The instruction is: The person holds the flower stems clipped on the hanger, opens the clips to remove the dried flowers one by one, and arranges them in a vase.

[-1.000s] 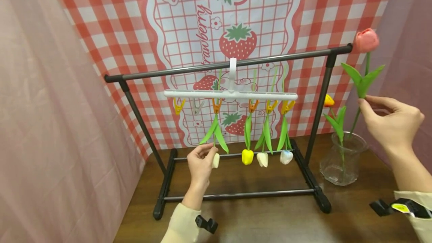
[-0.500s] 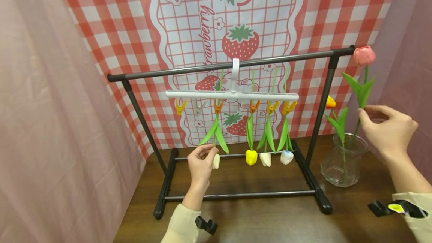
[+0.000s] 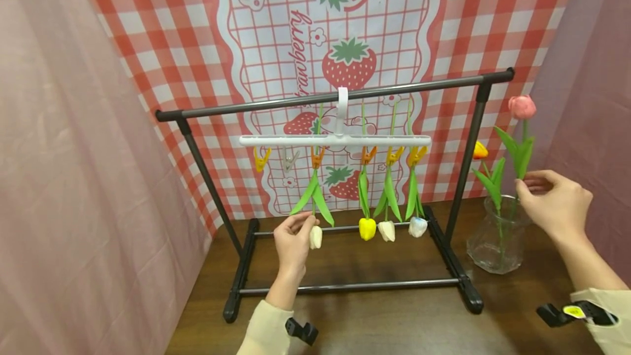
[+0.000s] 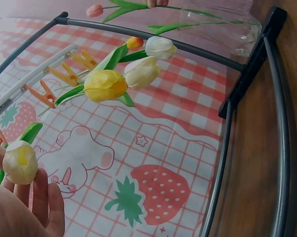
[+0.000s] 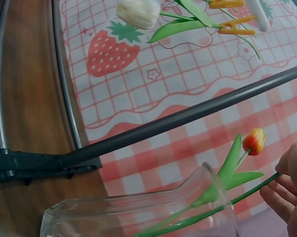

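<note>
My right hand (image 3: pixel 557 201) pinches the stem of a pink tulip (image 3: pixel 522 107) just under its leaves. The lower stem runs down inside the clear glass vase (image 3: pixel 494 251), as the right wrist view also shows. An orange-yellow tulip (image 5: pixel 254 141) stands in the same vase. At the rack, my left hand (image 3: pixel 293 237) pinches the stem of a cream tulip (image 4: pixel 20 162) close above its hanging bloom. That tulip hangs upside down from an orange clip (image 3: pixel 317 158) on the white hanger (image 3: pixel 291 140). A yellow tulip (image 3: pixel 367 229), another cream tulip (image 3: pixel 386 231) and a pale blue-white tulip (image 3: pixel 418 227) hang clipped to its right.
The hanger hooks over the top bar of a dark metal rack (image 3: pixel 419 87) on the brown wooden table (image 3: pixel 374 322). At the hanger's left end a yellow clip (image 3: pixel 262 160) and a grey clip (image 3: pixel 288 159) hold nothing. A strawberry-print cloth (image 3: pixel 162 32) covers the back.
My right hand has moved down and slightly left, lowering the pink tulip's stem deeper into the vase. The left hand stays at the cream tulip.
</note>
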`<state>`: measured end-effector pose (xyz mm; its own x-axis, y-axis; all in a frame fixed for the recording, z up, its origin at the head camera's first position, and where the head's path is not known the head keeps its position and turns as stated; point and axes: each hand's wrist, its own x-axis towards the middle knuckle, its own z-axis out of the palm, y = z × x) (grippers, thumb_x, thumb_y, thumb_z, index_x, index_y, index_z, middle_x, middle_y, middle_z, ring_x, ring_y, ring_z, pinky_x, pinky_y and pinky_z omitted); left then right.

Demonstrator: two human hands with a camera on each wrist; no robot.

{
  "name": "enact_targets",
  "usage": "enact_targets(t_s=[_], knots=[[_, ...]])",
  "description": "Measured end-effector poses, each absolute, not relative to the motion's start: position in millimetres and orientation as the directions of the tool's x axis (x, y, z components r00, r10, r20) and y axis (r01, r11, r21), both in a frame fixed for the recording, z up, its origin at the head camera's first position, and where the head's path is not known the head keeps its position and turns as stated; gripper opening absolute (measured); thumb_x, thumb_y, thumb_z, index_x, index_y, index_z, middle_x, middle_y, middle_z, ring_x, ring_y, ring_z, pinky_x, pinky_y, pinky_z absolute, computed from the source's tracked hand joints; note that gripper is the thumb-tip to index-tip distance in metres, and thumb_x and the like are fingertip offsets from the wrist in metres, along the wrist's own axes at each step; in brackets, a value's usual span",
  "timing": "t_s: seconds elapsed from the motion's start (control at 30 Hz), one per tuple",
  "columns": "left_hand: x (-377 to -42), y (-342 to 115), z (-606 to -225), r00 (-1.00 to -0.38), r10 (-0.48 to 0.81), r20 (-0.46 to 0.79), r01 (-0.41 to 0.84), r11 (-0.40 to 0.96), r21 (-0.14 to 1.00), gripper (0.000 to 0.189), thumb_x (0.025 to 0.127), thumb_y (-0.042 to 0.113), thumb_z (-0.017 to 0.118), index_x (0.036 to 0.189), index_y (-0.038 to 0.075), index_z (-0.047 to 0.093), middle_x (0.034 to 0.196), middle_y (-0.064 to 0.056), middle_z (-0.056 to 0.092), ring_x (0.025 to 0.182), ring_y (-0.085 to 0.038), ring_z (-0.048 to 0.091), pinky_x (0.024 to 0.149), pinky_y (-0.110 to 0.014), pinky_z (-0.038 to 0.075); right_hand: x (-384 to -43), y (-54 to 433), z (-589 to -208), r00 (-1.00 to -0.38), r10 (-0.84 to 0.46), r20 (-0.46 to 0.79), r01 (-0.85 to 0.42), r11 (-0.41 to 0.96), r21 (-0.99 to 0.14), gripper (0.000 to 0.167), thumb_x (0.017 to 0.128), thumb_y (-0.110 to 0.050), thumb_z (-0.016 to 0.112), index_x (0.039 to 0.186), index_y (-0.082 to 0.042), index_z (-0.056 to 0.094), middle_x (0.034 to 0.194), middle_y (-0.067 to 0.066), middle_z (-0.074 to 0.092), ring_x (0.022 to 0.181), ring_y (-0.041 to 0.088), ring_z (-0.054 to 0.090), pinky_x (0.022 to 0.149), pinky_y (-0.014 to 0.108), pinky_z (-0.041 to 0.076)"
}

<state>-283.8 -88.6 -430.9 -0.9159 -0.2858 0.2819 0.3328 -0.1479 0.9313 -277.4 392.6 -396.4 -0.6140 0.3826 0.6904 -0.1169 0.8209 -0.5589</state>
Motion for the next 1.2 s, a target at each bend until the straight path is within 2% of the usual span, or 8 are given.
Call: enact_targets(t_s=[0.17,0.63,0.8,0.87,0.93,1.07,1.2], knots=[[-283,-88,-431,-0.92,-0.276,0.277,0.326,-0.153,0.933,0.015,0.091,0.0,0.076,0.101,-0.01,0.078,0.078,-0.009,0.079,0.068,-0.007,0.073,0.056,-0.017,0.053,-277,397,-403,-0.636,0.352,0.687,-0.138,0.823,-0.55,0.03,0.089,-0.02,0.071,0.105,0.005,0.078,0.072,-0.062,0.036,0.064,-0.04,0.034,0.07,0.017,0.023],[-282,-84,-432,-0.928,-0.272,0.255,0.31,-0.181,0.933,0.019,0.091,-0.001,0.075,0.104,-0.014,0.075,0.075,-0.003,0.078,0.07,-0.01,0.074,0.055,-0.017,0.053,-276,398,-412,-0.683,0.3,0.666,-0.141,0.84,-0.523,0.027,0.088,-0.018,0.073,0.102,0.005,0.078,0.073,-0.061,0.033,0.065,-0.039,0.034,0.071,0.02,0.025],[-282,-81,-431,-0.929,-0.256,0.267,0.316,-0.177,0.932,0.019,0.091,-0.002,0.074,0.105,-0.015,0.074,0.076,-0.005,0.078,0.07,-0.009,0.074,0.057,-0.018,0.054,-271,398,-415,-0.706,0.351,0.615,-0.082,0.822,-0.564,0.038,0.089,-0.033,0.078,0.105,0.003,0.078,0.068,-0.061,0.033,0.063,-0.038,0.035,0.073,0.019,0.026],[-282,-80,-431,-0.93,-0.25,0.268,0.316,-0.177,0.932,0.018,0.091,-0.002,0.074,0.104,-0.014,0.075,0.077,-0.006,0.079,0.071,-0.012,0.075,0.058,-0.018,0.055,-268,398,-415,-0.68,0.394,0.618,-0.07,0.805,-0.59,0.045,0.087,-0.038,0.081,0.106,0.003,0.078,0.067,-0.061,0.034,0.063,-0.039,0.035,0.073,0.016,0.026],[-282,-80,-431,-0.931,-0.25,0.267,0.315,-0.178,0.932,0.016,0.09,-0.002,0.074,0.102,-0.012,0.076,0.076,-0.006,0.078,0.072,-0.014,0.076,0.059,-0.019,0.056,-266,397,-415,-0.625,0.424,0.655,-0.093,0.793,-0.602,0.048,0.084,-0.037,0.083,0.105,0.005,0.078,0.068,-0.061,0.035,0.063,-0.04,0.035,0.071,0.011,0.026],[-283,-80,-432,-0.93,-0.255,0.266,0.316,-0.181,0.931,0.015,0.09,-0.002,0.074,0.102,-0.012,0.076,0.077,-0.007,0.079,0.072,-0.015,0.076,0.059,-0.019,0.056,-265,393,-407,-0.506,0.455,0.733,-0.191,0.77,-0.609,0.043,0.081,-0.03,0.086,0.101,0.007,0.078,0.074,-0.06,0.043,0.064,-0.04,0.039,0.068,0.003,0.027],[-283,-82,-432,-0.929,-0.26,0.265,0.315,-0.178,0.932,0.017,0.09,-0.002,0.074,0.103,-0.013,0.075,0.081,-0.013,0.08,0.073,-0.014,0.076,0.058,-0.018,0.056,-264,383,-395,-0.453,0.452,0.768,-0.265,0.754,-0.6,0.036,0.08,-0.023,0.086,0.097,0.008,0.078,0.077,-0.059,0.048,0.066,-0.039,0.044,0.067,-0.007,0.029]])
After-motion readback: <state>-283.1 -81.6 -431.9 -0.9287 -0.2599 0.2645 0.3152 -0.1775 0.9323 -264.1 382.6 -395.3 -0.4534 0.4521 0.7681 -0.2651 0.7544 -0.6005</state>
